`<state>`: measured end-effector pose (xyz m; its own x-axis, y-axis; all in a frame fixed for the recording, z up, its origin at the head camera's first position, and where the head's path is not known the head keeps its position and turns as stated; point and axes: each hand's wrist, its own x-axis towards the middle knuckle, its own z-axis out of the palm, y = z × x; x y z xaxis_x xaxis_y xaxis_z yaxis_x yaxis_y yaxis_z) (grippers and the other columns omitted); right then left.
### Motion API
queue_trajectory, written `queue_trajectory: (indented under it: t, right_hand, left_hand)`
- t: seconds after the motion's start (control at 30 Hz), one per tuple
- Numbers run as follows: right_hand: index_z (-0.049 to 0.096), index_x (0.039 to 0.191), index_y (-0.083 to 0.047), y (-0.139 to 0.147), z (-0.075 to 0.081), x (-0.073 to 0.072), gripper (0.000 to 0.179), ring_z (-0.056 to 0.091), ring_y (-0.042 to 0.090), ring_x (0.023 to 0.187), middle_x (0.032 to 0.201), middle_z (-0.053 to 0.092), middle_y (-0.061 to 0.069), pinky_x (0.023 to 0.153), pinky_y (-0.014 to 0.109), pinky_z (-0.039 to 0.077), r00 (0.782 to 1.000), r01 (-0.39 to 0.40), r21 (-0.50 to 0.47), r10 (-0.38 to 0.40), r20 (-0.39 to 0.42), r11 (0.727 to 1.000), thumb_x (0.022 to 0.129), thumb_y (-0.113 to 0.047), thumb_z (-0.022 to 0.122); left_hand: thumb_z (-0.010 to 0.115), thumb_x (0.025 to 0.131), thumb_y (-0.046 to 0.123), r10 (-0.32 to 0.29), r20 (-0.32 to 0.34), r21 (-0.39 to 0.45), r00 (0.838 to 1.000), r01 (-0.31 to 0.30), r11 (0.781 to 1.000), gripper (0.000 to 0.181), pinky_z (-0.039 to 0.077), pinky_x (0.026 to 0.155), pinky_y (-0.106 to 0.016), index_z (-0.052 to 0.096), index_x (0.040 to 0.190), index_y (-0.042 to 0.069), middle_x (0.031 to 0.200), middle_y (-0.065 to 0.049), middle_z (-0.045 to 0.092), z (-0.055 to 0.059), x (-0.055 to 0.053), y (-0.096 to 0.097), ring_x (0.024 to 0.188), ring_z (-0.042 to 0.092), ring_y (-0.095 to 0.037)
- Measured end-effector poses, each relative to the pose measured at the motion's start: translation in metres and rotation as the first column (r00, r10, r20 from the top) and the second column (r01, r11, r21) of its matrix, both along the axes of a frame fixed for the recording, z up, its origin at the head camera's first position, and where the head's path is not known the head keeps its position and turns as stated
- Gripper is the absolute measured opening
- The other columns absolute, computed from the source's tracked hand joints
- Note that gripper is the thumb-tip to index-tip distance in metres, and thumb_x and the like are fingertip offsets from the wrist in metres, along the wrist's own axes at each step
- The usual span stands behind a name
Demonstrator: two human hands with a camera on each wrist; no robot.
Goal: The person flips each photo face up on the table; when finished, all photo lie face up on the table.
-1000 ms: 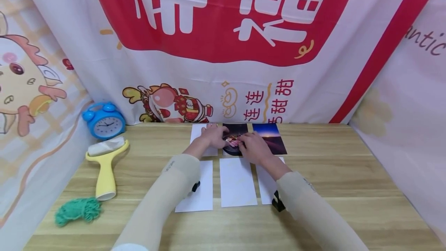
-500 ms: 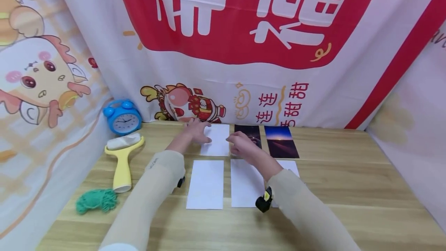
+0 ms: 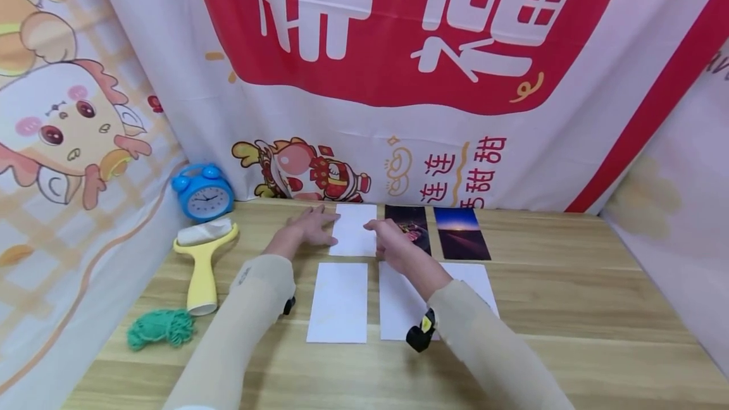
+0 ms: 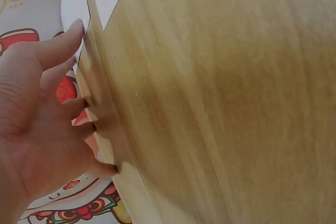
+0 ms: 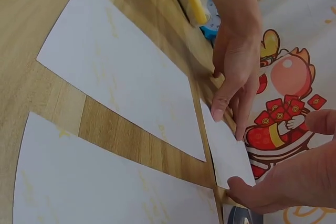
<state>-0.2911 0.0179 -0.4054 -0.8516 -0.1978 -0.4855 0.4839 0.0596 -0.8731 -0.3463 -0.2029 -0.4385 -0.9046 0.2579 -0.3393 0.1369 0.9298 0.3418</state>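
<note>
I'm seeing both hands flanking the white card [image 3: 354,229] at frame center, back row on the table [image 3: 569,309]. Left hand [image 3: 307,228] is resting fingers out straight, tips touching the card's left edge. Right hand [image 3: 390,240] is curling its fingers at the card's right edge, thumb pressing its corner; a real grip, I cannot tell. Two photos [image 3: 437,233] are lying just right. Clock [image 3: 203,192], lint roller [image 3: 202,257], green yarn [image 3: 161,328] are sitting at left.
</note>
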Motion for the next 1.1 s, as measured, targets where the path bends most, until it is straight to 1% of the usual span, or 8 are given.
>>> queue_trajectory:
  t: [0.07,0.17,0.27,0.4,0.6,0.7,0.93,1.1]
  right_hand:
    - [0.014,0.165,-0.004,-0.001,-0.001,0.0,0.072,0.048,0.036,0.121,0.158,0.028,0.021,0.13,0.053,0.03,1.0,0.019,-0.02,-0.018,0.024,1.0,0.104,-0.021,0.049]
    - [0.02,0.164,-0.004,-0.004,0.0,0.0,0.068,0.023,0.046,0.156,0.176,0.005,0.016,0.128,0.054,0.034,0.998,0.058,-0.043,-0.057,0.042,0.997,0.105,-0.021,0.049]
    - [0.029,0.159,-0.005,-0.007,-0.002,-0.002,0.062,0.049,0.038,0.124,0.151,0.037,0.022,0.109,0.04,0.048,0.993,0.11,-0.077,-0.107,0.044,0.991,0.103,-0.019,0.051]
    - [0.032,0.155,-0.006,-0.007,-0.007,-0.002,0.06,0.031,0.02,0.08,0.116,0.031,0.011,0.076,0.026,0.038,0.982,0.184,-0.117,-0.18,0.051,0.976,0.099,-0.015,0.053]
    - [0.036,0.148,-0.006,-0.003,-0.012,-0.004,0.053,0.029,0.015,0.071,0.114,0.038,0.011,0.066,0.023,0.033,0.979,0.199,-0.113,-0.193,0.065,0.973,0.098,-0.015,0.053]
    - [0.04,0.141,-0.004,-0.003,-0.013,-0.003,0.045,0.033,0.013,0.069,0.135,0.039,0.018,0.064,0.022,0.033,0.982,0.184,-0.123,-0.179,0.053,0.975,0.099,-0.014,0.052]
    - [0.051,0.089,-0.008,-0.005,-0.019,-0.002,0.009,0.042,0.009,0.06,0.073,0.047,-0.003,0.061,0.022,0.033,0.991,0.124,-0.091,-0.129,-0.048,0.988,0.097,-0.008,0.049]
    - [0.058,0.094,-0.002,-0.008,-0.027,0.003,0.005,0.053,0.011,0.067,0.073,0.058,-0.002,0.066,0.022,0.041,0.993,0.075,-0.076,-0.082,-0.08,0.994,0.095,-0.003,0.053]
  left_hand:
    - [0.065,0.098,0.046,0.007,0.007,0.003,1.0,-0.007,1.0,0.074,0.004,0.122,-0.082,0.034,0.163,0.03,0.177,-0.017,0.005,-0.001,0.0,-0.001,0.162,0.001,-0.049]
    - [0.066,0.097,0.045,0.021,0.001,0.002,1.0,-0.021,1.0,0.074,0.005,0.12,-0.085,0.036,0.162,0.03,0.177,-0.017,0.006,-0.002,-0.002,-0.002,0.162,0.001,-0.048]
    - [0.068,0.096,0.043,0.035,-0.011,-0.005,0.999,-0.035,0.999,0.074,0.006,0.119,-0.086,0.037,0.162,0.03,0.177,-0.016,0.006,-0.001,-0.002,-0.002,0.163,0.002,-0.047]
    - [0.069,0.095,0.042,0.039,-0.012,-0.001,0.999,-0.039,0.999,0.073,0.007,0.119,-0.085,0.039,0.161,0.029,0.177,-0.016,0.007,0.0,-0.002,-0.001,0.163,0.003,-0.046]
    - [0.069,0.096,0.042,0.042,-0.021,0.018,0.999,-0.041,0.999,0.072,0.005,0.119,-0.085,0.04,0.16,0.03,0.177,-0.015,0.008,-0.003,0.001,0.001,0.163,0.004,-0.046]
    - [0.069,0.096,0.043,0.041,-0.027,0.016,0.999,-0.04,0.999,0.071,0.005,0.119,-0.085,0.04,0.16,0.031,0.177,-0.015,0.008,-0.004,0.0,0.0,0.163,0.004,-0.047]
    - [0.07,0.096,0.044,0.045,-0.022,0.02,0.999,-0.045,0.999,0.072,0.005,0.12,-0.085,0.04,0.16,0.031,0.177,-0.015,0.009,-0.003,0.0,-0.001,0.163,0.004,-0.046]
    - [0.069,0.096,0.045,0.033,-0.021,0.022,0.999,-0.033,0.999,0.072,0.006,0.12,-0.085,0.041,0.16,0.03,0.177,-0.015,0.011,-0.003,-0.001,-0.001,0.163,0.005,-0.047]
